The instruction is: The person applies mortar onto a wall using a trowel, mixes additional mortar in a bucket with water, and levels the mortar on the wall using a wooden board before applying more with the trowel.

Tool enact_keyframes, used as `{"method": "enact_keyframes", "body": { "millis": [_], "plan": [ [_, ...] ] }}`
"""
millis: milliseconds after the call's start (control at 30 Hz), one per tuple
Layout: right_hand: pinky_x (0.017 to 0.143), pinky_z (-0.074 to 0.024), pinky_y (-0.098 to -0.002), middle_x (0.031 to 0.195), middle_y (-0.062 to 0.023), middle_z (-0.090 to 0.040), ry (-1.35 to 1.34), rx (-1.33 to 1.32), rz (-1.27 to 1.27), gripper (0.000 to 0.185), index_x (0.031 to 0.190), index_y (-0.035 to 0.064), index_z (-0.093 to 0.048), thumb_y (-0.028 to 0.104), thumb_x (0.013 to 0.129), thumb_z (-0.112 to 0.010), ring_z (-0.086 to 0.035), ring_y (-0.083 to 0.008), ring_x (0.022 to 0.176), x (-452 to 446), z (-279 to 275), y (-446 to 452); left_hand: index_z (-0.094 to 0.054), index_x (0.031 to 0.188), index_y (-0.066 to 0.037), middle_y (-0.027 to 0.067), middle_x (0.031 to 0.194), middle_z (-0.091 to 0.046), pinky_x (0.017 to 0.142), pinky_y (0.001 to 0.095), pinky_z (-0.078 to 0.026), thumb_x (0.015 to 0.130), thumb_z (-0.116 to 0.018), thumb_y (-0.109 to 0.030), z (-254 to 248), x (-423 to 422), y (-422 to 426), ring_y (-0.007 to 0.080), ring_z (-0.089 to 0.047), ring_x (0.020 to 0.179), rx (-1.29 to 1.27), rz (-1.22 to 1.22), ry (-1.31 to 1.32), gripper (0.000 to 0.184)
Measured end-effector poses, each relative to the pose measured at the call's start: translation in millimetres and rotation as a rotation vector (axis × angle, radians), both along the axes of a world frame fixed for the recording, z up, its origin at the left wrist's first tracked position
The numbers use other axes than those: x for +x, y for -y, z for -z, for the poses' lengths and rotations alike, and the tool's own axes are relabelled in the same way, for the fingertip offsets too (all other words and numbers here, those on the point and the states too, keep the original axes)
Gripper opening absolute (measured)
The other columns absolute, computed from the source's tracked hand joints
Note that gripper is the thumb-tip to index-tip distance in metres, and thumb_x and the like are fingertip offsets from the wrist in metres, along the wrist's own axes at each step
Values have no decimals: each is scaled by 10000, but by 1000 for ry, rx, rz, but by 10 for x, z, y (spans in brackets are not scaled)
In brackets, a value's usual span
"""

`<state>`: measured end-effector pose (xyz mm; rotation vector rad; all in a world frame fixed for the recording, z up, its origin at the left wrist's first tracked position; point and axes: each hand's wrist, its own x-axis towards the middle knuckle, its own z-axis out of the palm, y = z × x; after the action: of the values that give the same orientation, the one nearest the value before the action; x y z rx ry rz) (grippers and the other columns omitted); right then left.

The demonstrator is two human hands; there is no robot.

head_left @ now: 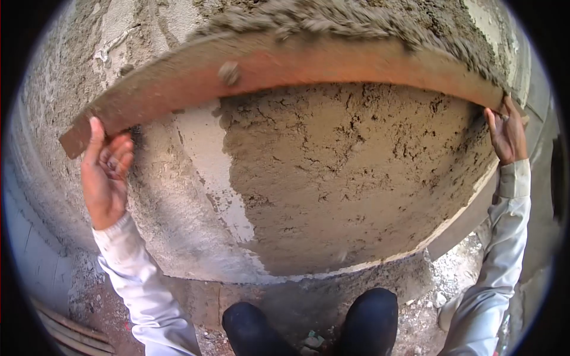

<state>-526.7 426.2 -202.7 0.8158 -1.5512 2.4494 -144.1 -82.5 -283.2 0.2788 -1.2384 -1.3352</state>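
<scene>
A long reddish screed board (pixel 332 62) lies across the wall and looks bowed in the wide lens. Wet grey mortar (pixel 297 19) is heaped along its upper edge. My left hand (pixel 108 169) is closed at the board's left end, its thumb on the face and its fingers curled at the lower edge. At the opposite end my right hand (pixel 508 135) grips the board, fingertips partly hidden. Below the board, a levelled patch of mortar (pixel 338 172) shows cracks and pits. A small lump of mortar (pixel 229 73) appears blurred in front of the board's face.
A bare pale strip of wall (pixel 205 157) borders the mortar patch on the left. Two dark boots or trouser knees (pixel 371 320) show below the wall. Rubble (pixel 457 267) lies at the lower right, and several long pieces (pixel 74 329) at the lower left.
</scene>
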Motion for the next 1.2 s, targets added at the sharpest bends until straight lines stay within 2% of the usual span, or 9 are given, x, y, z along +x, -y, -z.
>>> {"method": "enact_keyframes", "body": {
  "millis": [133,267,533,733,867,933,1000,1067,1200],
  "plan": [
    [914,-583,-324,1222,-265,-504,-50,-84,-35,497,1325,-80,-354,316,1034,-430,-595,-321,1096,436,-163,564,-591,1094,14,127,932,-687,691,221,-587,921,-665,-353,-590,449,857,151,-690,808,-122,130,-20,412],
    [927,-579,-375,1254,-351,-462,-3,-110,-139,566,1361,-113,-257,329,1038,-399,-581,-387,1139,489,-257,648,-583,1135,27,158,1016,-666,757,243,-577,901,-684,-381,-792,379,583,187,-678,909,-108,-42,-18,482],
    [881,-594,-377,1211,-379,-474,38,-106,-84,648,1339,-143,-261,398,1012,-405,-608,-407,1083,598,338,599,-555,1210,13,141,1165,-618,975,327,-495,892,-702,-357,-65,126,318,237,-616,1082,-5,55,-238,510],
    [675,-601,-313,992,-266,-576,310,-49,34,662,1216,-104,-406,511,969,-400,-658,-294,820,939,1973,381,-543,1232,-1,147,1251,-586,1030,408,-465,889,-702,-346,1165,291,-171,259,-578,1137,230,191,-507,511],
    [606,-594,-306,922,-220,-608,732,-5,-61,724,1216,-82,-414,589,944,-413,-659,-255,702,1274,3567,209,-558,1232,-38,118,1236,-604,978,415,-499,907,-679,-348,1886,632,-472,259,-583,1130,255,64,-380,465],
    [640,-593,-338,914,-227,-609,1107,254,-207,770,1196,-88,-423,633,927,-441,-670,-268,725,1319,4476,23,-596,1172,5,116,1156,-646,926,368,-511,921,-669,-272,1942,529,-827,231,-617,1058,207,-99,-182,381],
    [714,-582,-400,924,-238,-613,1048,519,-119,837,1168,-110,-413,677,894,-477,-681,-308,779,1414,5479,-120,-617,1137,29,119,1129,-659,905,342,-509,924,-663,-225,1997,438,-983,215,-632,1019,94,-296,52,335],
    [765,-566,-429,974,-243,-606,1166,574,-130,879,1207,-113,-388,691,871,-504,-678,-347,822,1318,5975,-269,-615,1153,53,127,1170,-646,900,320,-496,921,-660,-212,2021,402,-979,195,-628,1020,134,-339,40,355],
    [726,-557,-424,961,-207,-590,1209,601,-172,875,1127,-39,-470,757,779,-570,-659,-313,808,1243,5928,-115,-588,1242,21,94,1260,-611,973,336,-455,949,-627,-262,1916,408,-978,190,-581,1125,153,-238,65,409]
  ]
}}
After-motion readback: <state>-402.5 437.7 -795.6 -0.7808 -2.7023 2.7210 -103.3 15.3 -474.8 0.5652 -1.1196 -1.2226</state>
